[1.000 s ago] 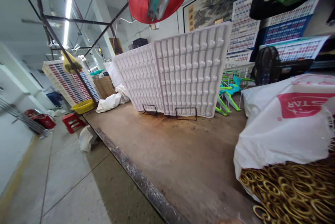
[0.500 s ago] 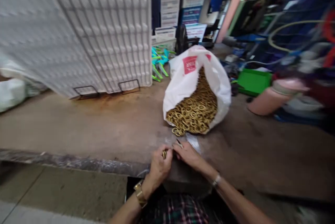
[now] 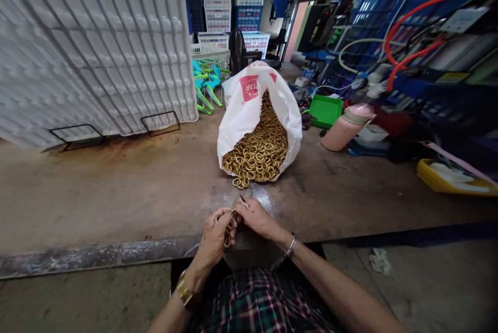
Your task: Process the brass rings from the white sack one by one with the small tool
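Note:
My left hand [image 3: 213, 237] is closed around a small bunch of gold rings [image 3: 227, 229] at the near edge of the brown workbench [image 3: 128, 188]. My right hand [image 3: 254, 217] is touching it, fingers pinched on a thin dark tool [image 3: 244, 201] or ring that I cannot make out clearly. Just beyond my hands lies a white plastic bag [image 3: 245, 110], open toward me and spilling a heap of gold rings [image 3: 259, 154] onto the bench.
Tall white moulded trays [image 3: 97, 47] stand upright on wire stands at the left. Green and blue plastic parts [image 3: 206, 89] lie behind the bag. A pink bottle [image 3: 346, 128], a green tray [image 3: 326, 111] and a yellow tray [image 3: 447, 180] sit at the right, with hoses and crates behind.
The view swung from the left end of the bench down to my hands. Over the last half second my hands stayed together at the bench edge, with rings now hanging from the left.

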